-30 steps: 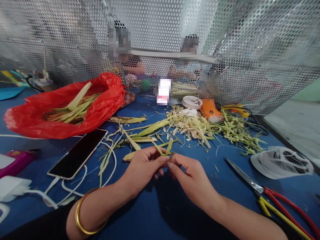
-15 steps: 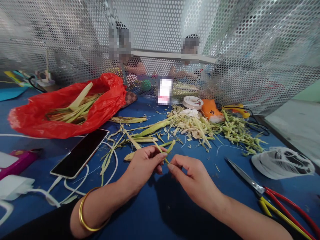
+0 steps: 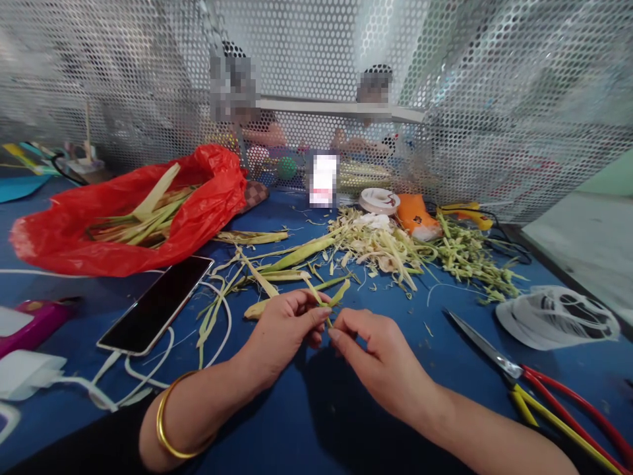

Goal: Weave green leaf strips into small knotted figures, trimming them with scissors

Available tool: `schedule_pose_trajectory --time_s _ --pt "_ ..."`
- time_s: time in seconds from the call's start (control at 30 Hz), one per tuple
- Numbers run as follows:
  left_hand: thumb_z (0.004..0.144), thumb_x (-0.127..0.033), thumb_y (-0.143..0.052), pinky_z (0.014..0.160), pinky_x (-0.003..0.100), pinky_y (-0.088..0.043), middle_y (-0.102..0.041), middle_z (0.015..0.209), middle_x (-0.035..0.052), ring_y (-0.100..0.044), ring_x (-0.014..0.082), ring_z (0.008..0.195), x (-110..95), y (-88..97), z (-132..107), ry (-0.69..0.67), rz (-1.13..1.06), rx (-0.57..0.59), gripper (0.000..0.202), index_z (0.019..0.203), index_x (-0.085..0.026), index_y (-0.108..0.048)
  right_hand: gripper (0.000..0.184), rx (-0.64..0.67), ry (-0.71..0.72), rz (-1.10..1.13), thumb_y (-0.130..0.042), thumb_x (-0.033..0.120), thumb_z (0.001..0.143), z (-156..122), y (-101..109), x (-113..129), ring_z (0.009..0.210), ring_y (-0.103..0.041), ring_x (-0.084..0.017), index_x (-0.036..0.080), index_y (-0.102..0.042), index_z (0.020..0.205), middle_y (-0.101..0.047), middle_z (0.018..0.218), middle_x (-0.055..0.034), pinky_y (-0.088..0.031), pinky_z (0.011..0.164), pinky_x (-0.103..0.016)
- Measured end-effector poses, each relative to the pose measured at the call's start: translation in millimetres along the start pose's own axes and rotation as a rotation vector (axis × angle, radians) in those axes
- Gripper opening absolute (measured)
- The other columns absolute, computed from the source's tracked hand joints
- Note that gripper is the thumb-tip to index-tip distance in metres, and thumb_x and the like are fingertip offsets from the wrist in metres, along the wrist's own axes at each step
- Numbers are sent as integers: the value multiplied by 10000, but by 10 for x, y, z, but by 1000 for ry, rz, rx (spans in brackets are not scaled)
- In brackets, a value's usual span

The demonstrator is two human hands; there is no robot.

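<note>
Between my two hands is a small piece of folded green leaf strips, its pale tips pointing up and outward. My left hand pinches it between thumb and fingers. Just below, my right hand pinches the lower end of the same piece; the exact grip there is partly hidden by the fingers. Behind the hands, long dried green leaf strips lie across the blue table. A heap of pale leaf shreds is farther back, with a bunch of small green sprigs to its right.
Left stands a red plastic bag of leaves, near a phone with white cable. Right lie open scissors and a white spool. A ribbon roll and orange packet sit behind. People sit beyond the perforated screen.
Both hands stay in nearly the same place, still pinching the leaf piece. My right fingers have shifted very slightly, and the whole view has moved a little.
</note>
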State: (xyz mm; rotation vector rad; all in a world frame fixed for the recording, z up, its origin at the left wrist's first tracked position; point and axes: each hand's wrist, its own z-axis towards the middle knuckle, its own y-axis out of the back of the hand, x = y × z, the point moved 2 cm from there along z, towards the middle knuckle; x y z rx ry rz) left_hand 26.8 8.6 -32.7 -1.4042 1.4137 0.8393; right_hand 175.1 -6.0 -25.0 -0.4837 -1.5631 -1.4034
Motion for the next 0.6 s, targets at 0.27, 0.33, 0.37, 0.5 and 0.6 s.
schedule_pose_trajectory --time_s 0.27,0.33,0.37,0.5,0.6 --pt "740 -328 -687 496 200 -430 -521 567 -45 -475 73 462 -36 13 -11 83 3 125 239 903 -155 -663 342 -118 -261 452 -568 436 841 139 38 -156 611 -479 -120 183 -533 613 -525 598 18 -387 604 -251" --pt "758 -370 -668 497 208 -429 -510 555 -39 -480 81 466 -17 7 -16 106 23 156 232 841 -154 -663 271 -176 -257 527 -626 385 803 166 54 -167 632 -490 -116 179 -561 641 -539 623 23 -408 631 -249" --pt "761 -389 -667 492 208 -421 -508 552 -37 -479 82 466 -6 3 -16 106 35 162 242 812 -153 -660 234 -181 -246 542 -639 355 790 171 56 -163 633 -494 -114 178 -576 652 -544 628 25 -416 635 -249" --pt "750 -396 -694 475 200 -384 -564 610 -17 -437 61 454 24 -15 -29 59 110 174 253 785 -146 -673 170 -179 -247 491 -634 287 762 160 49 -135 584 -498 -109 176 -601 637 -551 587 30 -421 590 -248" --pt "753 -341 -697 468 192 -371 -588 637 -16 -407 47 445 28 -34 -66 49 155 195 202 798 -145 -696 175 -189 -257 442 -612 267 756 144 48 -120 555 -499 -106 173 -594 609 -559 561 26 -417 566 -247"
